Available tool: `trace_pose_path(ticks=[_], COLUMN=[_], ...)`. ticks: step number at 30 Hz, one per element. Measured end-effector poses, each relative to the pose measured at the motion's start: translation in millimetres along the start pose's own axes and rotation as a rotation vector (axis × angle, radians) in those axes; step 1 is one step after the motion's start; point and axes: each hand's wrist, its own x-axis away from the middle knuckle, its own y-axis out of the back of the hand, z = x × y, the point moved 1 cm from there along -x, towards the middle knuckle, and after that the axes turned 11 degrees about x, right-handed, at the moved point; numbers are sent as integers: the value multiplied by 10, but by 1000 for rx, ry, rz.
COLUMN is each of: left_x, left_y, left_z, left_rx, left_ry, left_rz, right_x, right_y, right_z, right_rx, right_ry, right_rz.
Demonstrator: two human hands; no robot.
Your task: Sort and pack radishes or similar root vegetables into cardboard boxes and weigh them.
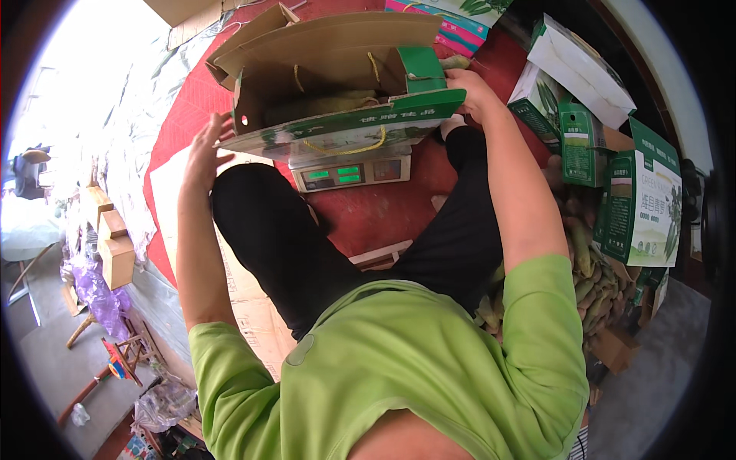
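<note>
Carton (353,123) is resting on the scale (353,175); left of that, left hand (204,152) is spreading; rightward, right hand's (471,93) grip I can't tell.

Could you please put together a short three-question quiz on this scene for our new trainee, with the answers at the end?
1. Multiple choice: What colour are the lit displays on the scale?
a) red
b) green
c) blue

2. True or false: The left hand is reaching down inside the open carton.

3. Fill in the blank: In the picture, the heap of vegetables lies to the ____ of the scale.

Key:
1. b
2. False; it is outside, by the carton's left end.
3. right
</note>
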Motion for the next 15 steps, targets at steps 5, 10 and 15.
trace_pose_path(ticks=[5,10,15], left_x=[-136,-303,-472], left_y=[23,42,54], left_z=[108,245,415], left_rx=[-30,-21,191], left_ry=[49,74,12], left_rz=[-16,-52,-11], right_x=[11,-6,-52], right_y=[-31,-30,-87], right_z=[-10,38,38], right_rx=[-102,-105,-130], right_ry=[-63,-50,7], right_rz=[-87,-67,-104])
